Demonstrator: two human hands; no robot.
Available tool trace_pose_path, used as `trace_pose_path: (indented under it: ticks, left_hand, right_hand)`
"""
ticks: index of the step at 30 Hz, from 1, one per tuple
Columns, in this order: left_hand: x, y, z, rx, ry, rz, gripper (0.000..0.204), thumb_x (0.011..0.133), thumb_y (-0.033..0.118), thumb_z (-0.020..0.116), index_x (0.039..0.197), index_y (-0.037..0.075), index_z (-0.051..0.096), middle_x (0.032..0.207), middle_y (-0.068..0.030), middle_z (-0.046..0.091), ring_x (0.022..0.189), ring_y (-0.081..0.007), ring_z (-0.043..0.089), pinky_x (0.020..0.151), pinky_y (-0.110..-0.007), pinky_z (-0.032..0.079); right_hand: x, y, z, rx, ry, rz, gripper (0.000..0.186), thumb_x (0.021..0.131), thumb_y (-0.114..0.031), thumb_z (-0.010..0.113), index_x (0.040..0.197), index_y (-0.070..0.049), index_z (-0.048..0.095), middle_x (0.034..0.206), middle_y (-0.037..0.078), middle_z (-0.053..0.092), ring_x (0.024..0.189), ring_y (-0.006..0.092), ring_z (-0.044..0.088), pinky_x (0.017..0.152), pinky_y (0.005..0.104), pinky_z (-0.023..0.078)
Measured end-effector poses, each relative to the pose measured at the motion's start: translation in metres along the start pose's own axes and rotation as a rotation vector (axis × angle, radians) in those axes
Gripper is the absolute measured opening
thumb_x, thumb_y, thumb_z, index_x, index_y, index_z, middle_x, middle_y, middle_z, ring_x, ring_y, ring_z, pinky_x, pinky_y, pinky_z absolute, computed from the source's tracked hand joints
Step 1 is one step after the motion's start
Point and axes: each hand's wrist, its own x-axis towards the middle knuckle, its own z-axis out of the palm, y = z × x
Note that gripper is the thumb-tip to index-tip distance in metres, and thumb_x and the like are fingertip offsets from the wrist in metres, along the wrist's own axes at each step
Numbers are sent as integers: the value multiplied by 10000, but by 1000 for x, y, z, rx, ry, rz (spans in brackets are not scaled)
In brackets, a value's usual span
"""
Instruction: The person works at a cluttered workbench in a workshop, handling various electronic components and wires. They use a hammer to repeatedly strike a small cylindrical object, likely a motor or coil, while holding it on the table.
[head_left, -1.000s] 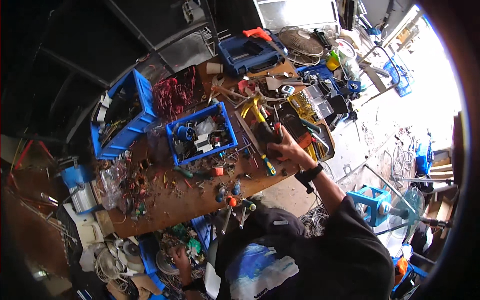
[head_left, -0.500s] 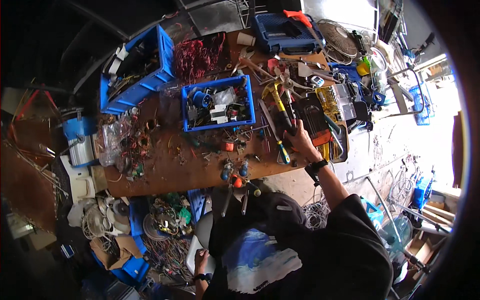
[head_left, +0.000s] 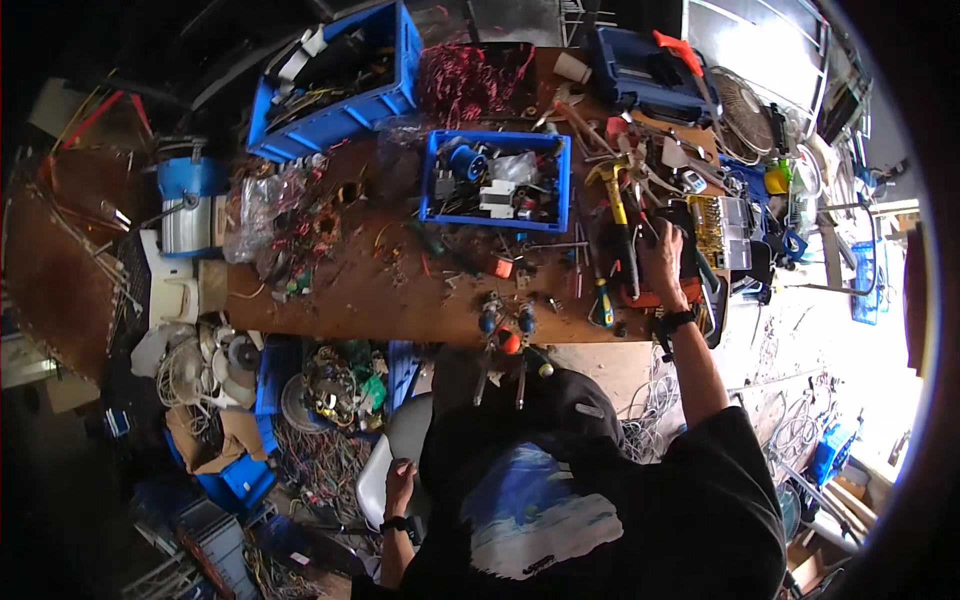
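Observation:
My right hand point(head_left: 662, 262) reaches over a black and orange tool case point(head_left: 650, 298) at the right of the workbench, fingers apart and slightly bent. Whether the fingertips touch the tools in it is hard to see. Just left of that hand lies a claw hammer point(head_left: 617, 205) with a yellow head and a dark handle. A screwdriver point(head_left: 603, 308) with a yellow and blue handle rests nearby, close to the bench's front edge. Low down, my left hand point(head_left: 399, 487) is curled closed beside a white chair point(head_left: 373, 482); its palm side is hidden.
A blue bin point(head_left: 497, 222) of electrical parts stands mid-bench point(head_left: 390, 310), with a larger blue crate point(head_left: 335, 122) behind it. Pliers point(head_left: 645, 165) and a yellow bit set point(head_left: 705, 230) lie at the right. Wire scraps point(head_left: 325, 440) fill containers below.
My right hand has left the hammer's handle and moved right, over the tool case. The hammer stays on the bench. The view has shifted, and my left hand is still curled by the chair.

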Motion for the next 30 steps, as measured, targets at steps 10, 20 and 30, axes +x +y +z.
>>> trace_pose_path:
  ticks: [10,20,30]
  left_hand:
    - [47,-45,-42,143,18,372,192,967,165,664,1109,45,621,1050,-145,703,1047,-283,684,901,-366,527]
    - [225,27,-129,90,17,390,215,963,119,617,1137,-5,597,1038,-183,702,973,-293,703,858,-394,551]
    - [348,135,-189,-79,-148,610,148,956,40,665,1078,5,589,992,-122,705,938,-224,709,832,-343,568]
  right_hand:
    - [-128,-3,-42,161,78,284,471,905,-89,729,1335,-42,542,1224,131,555,1105,252,567,909,367,511]
    - [-402,-4,-16,120,-253,389,316,874,-317,769,801,-20,689,778,138,686,713,220,639,670,408,520]
    - [-507,-189,-29,178,-551,889,338,899,-277,748,1079,6,706,950,121,764,870,213,722,811,350,564]
